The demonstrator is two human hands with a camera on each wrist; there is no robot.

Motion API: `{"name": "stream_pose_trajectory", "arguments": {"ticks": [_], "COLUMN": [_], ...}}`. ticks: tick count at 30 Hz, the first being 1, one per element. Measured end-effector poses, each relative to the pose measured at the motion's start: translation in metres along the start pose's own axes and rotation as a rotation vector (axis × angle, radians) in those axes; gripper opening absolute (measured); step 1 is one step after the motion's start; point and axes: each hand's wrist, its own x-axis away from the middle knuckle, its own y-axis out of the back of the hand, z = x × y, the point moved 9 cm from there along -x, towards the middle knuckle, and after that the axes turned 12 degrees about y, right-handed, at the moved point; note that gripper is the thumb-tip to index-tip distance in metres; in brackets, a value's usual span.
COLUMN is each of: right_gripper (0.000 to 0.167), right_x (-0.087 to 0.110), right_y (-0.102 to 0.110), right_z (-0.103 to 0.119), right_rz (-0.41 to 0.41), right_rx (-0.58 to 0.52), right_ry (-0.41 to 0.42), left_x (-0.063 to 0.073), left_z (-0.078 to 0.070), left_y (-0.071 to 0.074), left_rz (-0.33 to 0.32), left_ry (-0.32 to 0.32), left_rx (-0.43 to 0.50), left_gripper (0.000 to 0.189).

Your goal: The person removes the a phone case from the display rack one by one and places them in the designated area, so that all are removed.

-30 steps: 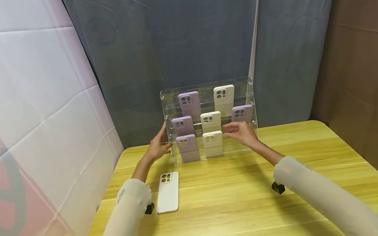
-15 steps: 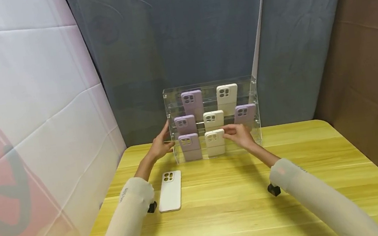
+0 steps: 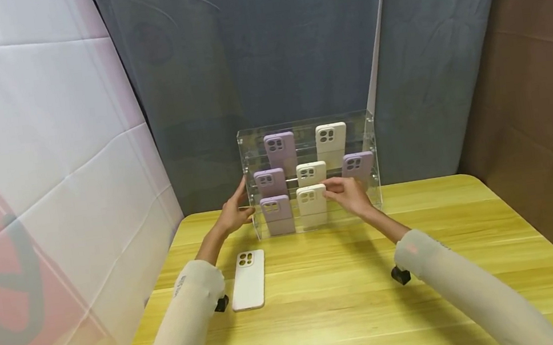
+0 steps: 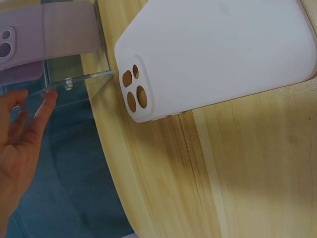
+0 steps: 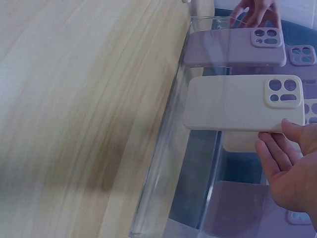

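Observation:
My right hand [image 3: 353, 195] pinches the right edge of a cream phone case [image 3: 312, 207] between thumb and fingers. That case stands in the bottom tier of a clear acrylic display rack [image 3: 304, 125], raised slightly and with its lower part behind the clear front strip. In the right wrist view, the thumb lies near the camera cutout of the cream case [image 5: 233, 101]. My left hand [image 3: 232, 215] touches the rack's left side panel, its fingers extended in the left wrist view. A white phone case [image 3: 248, 282] lies flat on the table below the left hand.
Purple phone cases [image 3: 278, 215] and other cream ones [image 3: 331, 140] stand in the rack's tiers. The rack is near the back edge of the wooden table [image 3: 335, 315]. A grey curtain [image 3: 292, 44] hangs behind, with a white cloth wall [image 3: 51, 108] at left.
My right hand has moved left to the bottom cream case, taken hold of its edge and raised it slightly. The left hand stays at the rack's side.

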Motion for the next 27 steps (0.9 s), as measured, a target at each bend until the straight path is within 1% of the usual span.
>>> {"name": "stream_pose_trajectory", "arguments": {"ticks": [3,8,10,15,17,22,27], "right_gripper": [0.029,0.029,0.029,0.029,0.028,0.029,0.03], "right_x": [-0.002,-0.007,-0.01,-0.016,-0.019,-0.024,-0.028], "right_y": [0.003,0.01,0.012,0.016,0.018,0.02,0.02], "right_z": [0.005,0.018,0.024,0.036,0.041,0.048,0.053], "right_rz": [-0.006,-0.016,-0.019,-0.03,-0.033,-0.023,-0.013], "right_rx": [0.007,0.082,0.1,0.085,0.094,0.115,0.115], "right_ry": [0.003,0.022,0.037,0.072,0.085,0.099,0.087], "left_x": [0.0,0.002,0.007,0.021,0.024,0.026,0.025], "left_z": [-0.001,-0.004,-0.01,-0.029,-0.033,-0.033,-0.03], "left_y": [-0.001,-0.002,-0.001,0.002,0.002,0.0,0.0], "left_rz": [0.003,0.019,0.027,0.047,0.059,0.083,0.083], "left_ry": [-0.009,-0.004,0.003,0.007,0.009,0.021,0.027], "left_rx": [0.005,0.012,0.018,0.016,0.011,0.02,0.035], "left_gripper": [0.101,0.1,0.099,0.096,0.095,0.095,0.096]}}
